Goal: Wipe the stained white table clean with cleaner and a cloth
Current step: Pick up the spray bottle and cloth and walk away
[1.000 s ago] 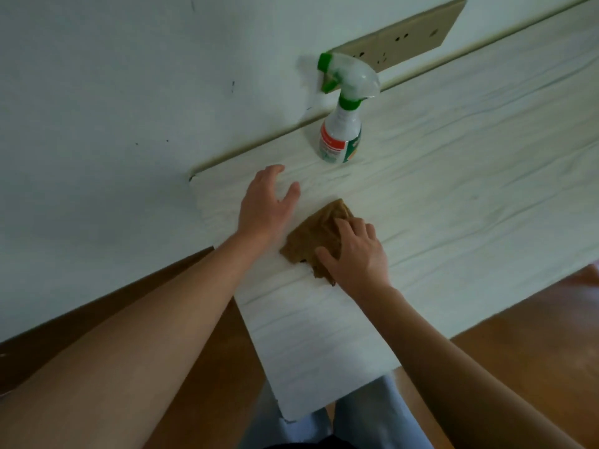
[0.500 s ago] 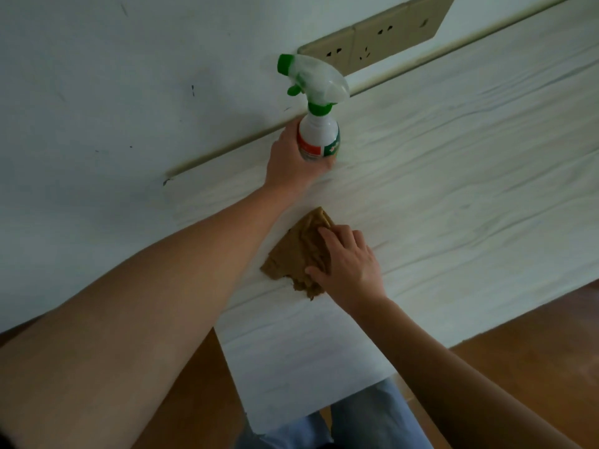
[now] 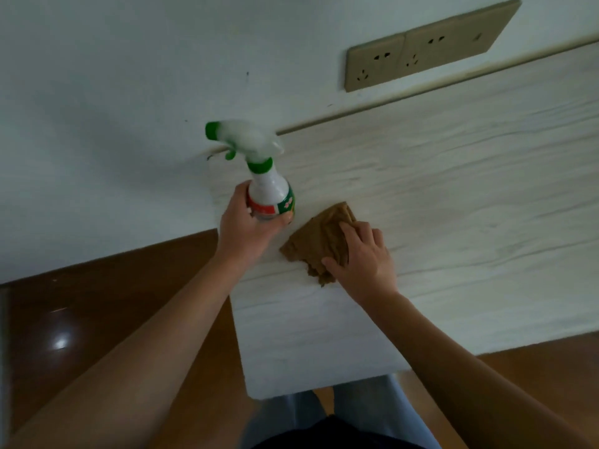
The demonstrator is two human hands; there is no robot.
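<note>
**Spray bottle** [image 3: 270,192]: white with a green trigger head, at the far left corner of the white table [image 3: 453,205]. Our left hand [image 3: 248,231] wraps its lower body, fingers and thumb curled round the label.

**Brown cloth** [image 3: 316,241]: crumpled on the table, just right of the bottle. Our right hand [image 3: 364,257] rests on it, fingers laid over the top.

**Step, as we judge it:** bringing the cleaner to bear. To do it well, we would move our grip up to the trigger and turn the nozzle, which now points left off the table's end, down at the tabletop. The cloth should wait beside the sprayed patch.

**Not made out:**
- the stains
- the bottle's base, which our hand hides, so we cannot tell whether it stands or is lifted
- the blurred trigger head
- the label's print
- the table's right end, which is cut off
</note>
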